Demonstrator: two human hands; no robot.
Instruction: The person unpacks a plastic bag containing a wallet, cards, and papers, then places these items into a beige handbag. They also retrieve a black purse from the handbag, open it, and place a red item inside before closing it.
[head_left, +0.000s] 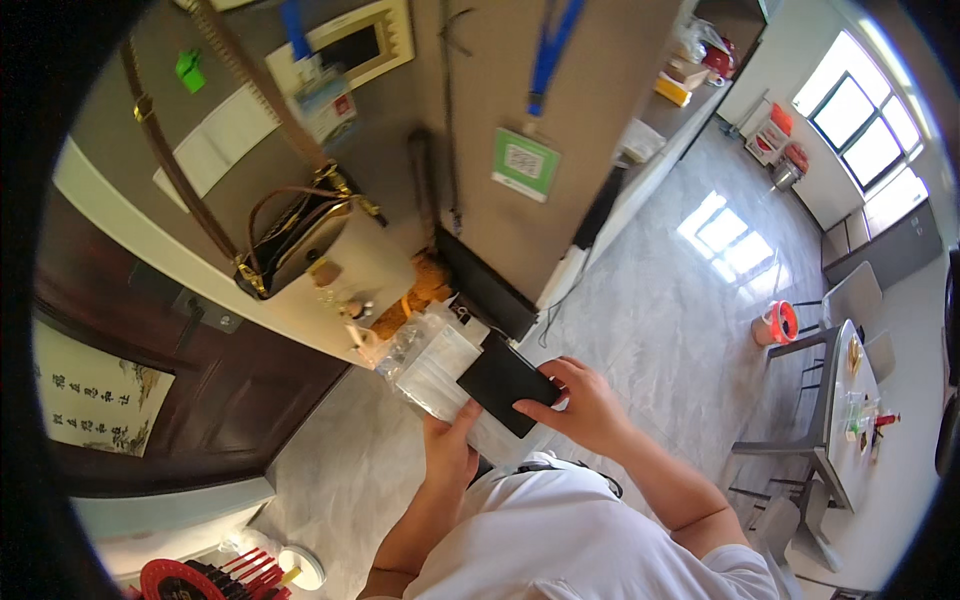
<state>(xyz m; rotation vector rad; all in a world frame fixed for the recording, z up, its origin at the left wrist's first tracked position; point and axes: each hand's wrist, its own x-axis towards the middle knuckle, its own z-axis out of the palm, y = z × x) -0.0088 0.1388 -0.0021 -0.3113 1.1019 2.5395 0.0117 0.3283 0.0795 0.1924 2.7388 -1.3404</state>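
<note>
My right hand (589, 401) grips one end of a flat black booklet or wallet (504, 384), thumb on top. Beneath it lies a clear plastic packet (439, 369) with flat white contents, and my left hand (450, 450) holds this packet by its near edge. The left thumb rests close to the black item's lower corner. Just beyond the packet is a crumpled clear bag (405, 341), beside an orange-brown fuzzy item (416, 296). A cream handbag (360, 251) with brown straps hangs to the left.
Lanyard cards, including a green card (525, 163) with a printed code, hang on the brown panel (487, 45). A dark door (225, 382) stands left. Farther right are a table (847, 427), chairs (855, 300) and a red-rimmed bucket (776, 324) on the tiled floor (645, 315).
</note>
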